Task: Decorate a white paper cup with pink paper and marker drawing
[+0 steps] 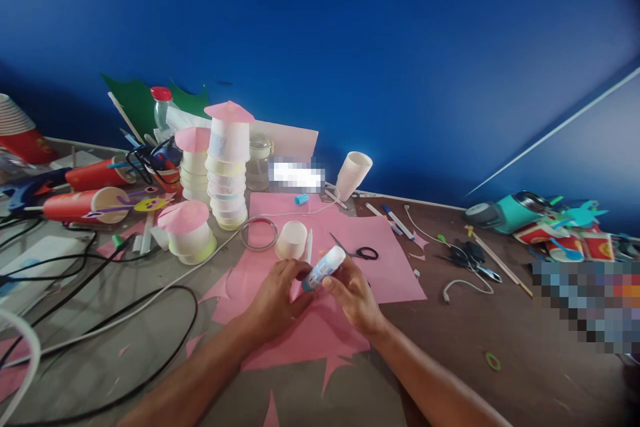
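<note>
Right hand (353, 288) grips glue stick (324, 267) body, steadying; left hand (280, 293) pinches its lower end; pink paper (380, 260) beneath; scissors (356, 251) near.

Stacked white cups with pink paper tops (227, 163) at table's back left, a shorter stack (194, 163) beside it, one low pink-topped cup (187, 230) in front. Red paper cups (87, 203) lying on their sides far left. Black cables (125, 320) across the table's left. Scissors (357, 251) on pink paper sheet (390, 267). Teal bottle (505, 212) lying far right
</note>
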Tool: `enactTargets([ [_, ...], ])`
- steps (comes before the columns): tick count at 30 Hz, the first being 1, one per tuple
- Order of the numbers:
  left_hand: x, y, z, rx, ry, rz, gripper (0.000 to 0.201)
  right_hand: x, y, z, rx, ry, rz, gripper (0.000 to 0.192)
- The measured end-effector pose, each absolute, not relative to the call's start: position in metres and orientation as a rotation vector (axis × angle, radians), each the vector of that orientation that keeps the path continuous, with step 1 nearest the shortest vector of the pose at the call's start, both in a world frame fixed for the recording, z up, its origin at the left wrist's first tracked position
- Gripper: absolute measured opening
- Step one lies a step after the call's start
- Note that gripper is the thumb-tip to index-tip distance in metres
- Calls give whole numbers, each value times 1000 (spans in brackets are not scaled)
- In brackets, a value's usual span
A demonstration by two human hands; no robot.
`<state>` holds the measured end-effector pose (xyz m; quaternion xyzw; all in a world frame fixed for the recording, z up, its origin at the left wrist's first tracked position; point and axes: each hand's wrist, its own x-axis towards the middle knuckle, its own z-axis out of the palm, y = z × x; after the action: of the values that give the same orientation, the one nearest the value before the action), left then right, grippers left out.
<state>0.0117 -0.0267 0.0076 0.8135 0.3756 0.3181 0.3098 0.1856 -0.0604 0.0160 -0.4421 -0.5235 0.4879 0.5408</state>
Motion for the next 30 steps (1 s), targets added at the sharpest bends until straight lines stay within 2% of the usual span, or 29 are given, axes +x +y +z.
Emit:
enactTargets([
  [3, 11, -27, 9, 2102, 958, 781, 23, 191, -59, 16, -1044, -1166, 1226, 39],
  [7, 7, -24, 15, 2101, 803, 749, 31, 193, -57, 17, -953, -998, 1374, 34],
  [10, 5, -22, 20, 2127, 773, 725, 27, 192, -55, 19, -921, -911, 1434, 34],
  [17, 8, -22, 17, 2160, 918, 695, 15, 193, -55, 11, -930, -959, 1414, 29],
  [22, 9, -22, 14, 2175, 989, 634, 18, 193, -56, 8, -957, -981, 1380, 32],
  [26, 5, -24, 21, 2212, 860, 633, 28, 192, -55, 15, -967, -943, 1388, 35],
  [30, 3, -24, 27, 2211, 801, 561, 24, 193, -53, 17, -984, -895, 1383, 38],
])
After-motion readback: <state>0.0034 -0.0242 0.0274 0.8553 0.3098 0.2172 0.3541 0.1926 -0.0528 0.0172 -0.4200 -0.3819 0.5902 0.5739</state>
